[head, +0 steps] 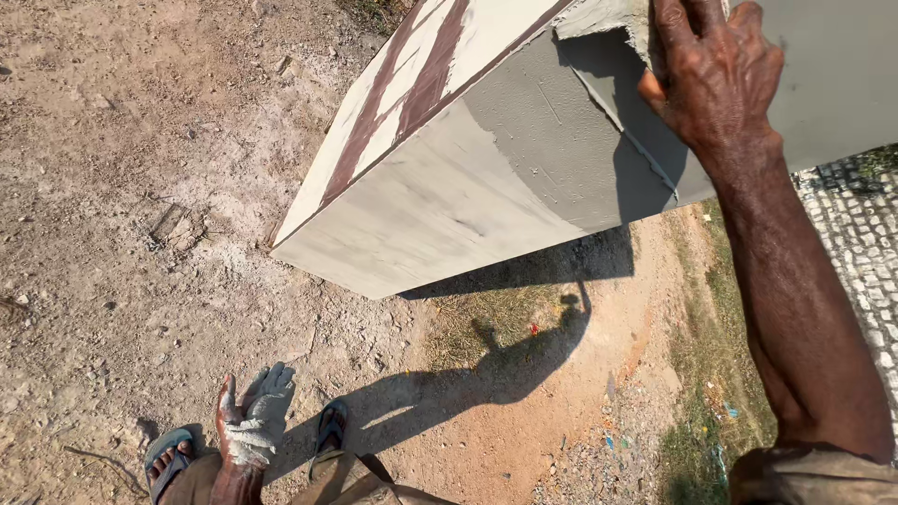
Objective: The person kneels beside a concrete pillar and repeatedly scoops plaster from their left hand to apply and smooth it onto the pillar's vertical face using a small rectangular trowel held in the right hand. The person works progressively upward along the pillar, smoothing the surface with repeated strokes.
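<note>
My right hand [716, 79] is raised at the top right and grips a flat grey plastering trowel [617, 103], pressed against the side of a big plastered block [421, 210]. Around the trowel the plaster is darker and wet [552, 131]; the left part of that face is pale and dry. The block's top face has cream and maroon stripes [412, 84]. My left hand [253, 421] hangs low near my feet, palm up, fingers apart and coated in whitish plaster. It grips no tool.
My feet in blue sandals [168, 460] [330, 425] stand on stony dirt ground [112, 234]. My shadow [486, 365] falls across reddish soil. Grass with scraps of litter [711, 411] and grey cobbled paving [865, 252] lie to the right.
</note>
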